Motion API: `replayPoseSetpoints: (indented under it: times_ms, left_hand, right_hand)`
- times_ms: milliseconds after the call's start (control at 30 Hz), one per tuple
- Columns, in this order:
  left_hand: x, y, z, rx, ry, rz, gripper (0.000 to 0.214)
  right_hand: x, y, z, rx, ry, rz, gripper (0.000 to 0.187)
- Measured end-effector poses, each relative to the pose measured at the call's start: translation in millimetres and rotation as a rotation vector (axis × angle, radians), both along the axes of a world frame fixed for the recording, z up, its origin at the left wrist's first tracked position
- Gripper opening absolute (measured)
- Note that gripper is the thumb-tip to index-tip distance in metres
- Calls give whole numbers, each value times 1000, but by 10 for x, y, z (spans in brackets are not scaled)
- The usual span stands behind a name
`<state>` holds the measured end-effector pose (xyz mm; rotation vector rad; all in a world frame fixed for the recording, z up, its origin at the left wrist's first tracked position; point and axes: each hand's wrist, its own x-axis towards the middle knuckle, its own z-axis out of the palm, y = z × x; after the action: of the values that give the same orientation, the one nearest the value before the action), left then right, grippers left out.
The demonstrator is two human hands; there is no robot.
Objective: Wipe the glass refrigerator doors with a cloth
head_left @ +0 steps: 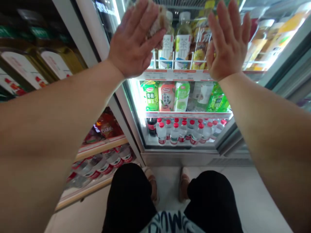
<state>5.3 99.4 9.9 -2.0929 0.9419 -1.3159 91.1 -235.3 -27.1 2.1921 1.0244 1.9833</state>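
Beyond left hand (133,42) and right hand (228,42) — glass-doored cooler (179,150) of bottled tea (182,48).

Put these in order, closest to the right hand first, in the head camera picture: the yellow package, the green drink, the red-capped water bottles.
1. Yellow package: top shelf, just left of the right hand.
2. Green drink: middle shelf, below the hand.
3. Red-capped water bottles: bottom shelf, lowest of the three.
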Motion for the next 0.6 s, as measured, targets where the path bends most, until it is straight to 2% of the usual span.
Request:
replayPoseSetpoints:
  times_ms: [67,167,200,267,333,367,500,533,600]
  left_hand:
    - [2,-4,-8,106,99,-44,70]
    - [-11,0,63,298,216,-42,60]
    - [-12,11,101,292,189,-18,59]
    - [-2,42,153,182,81,31,60]
    - [24,64,143,65,11,50,67]
    - [39,69,118,63,17,27,70]
    - [103,66,56,297,163,-73,67]
    - [123,64,73,291,152,-62,64]
    - [168,42,130,81,15,26,61]
  right_hand:
    - [15,-2,-1,-3,-20,10,55]
    - [4,4,-6,12,15,17,55]
    - [-5,6,-8,14,25,24,55]
    - [-21,8,-9,17,38,37,55]
    - [-29,5,-7,15,46,51,55]
    - [-32,3,-5,14,55,57,55]
    - [-40,-6,-6,1,76,43,55]
    - [-39,-8,-9,6,67,36,55]
    - [-29,-9,-12,17,54,25,54]
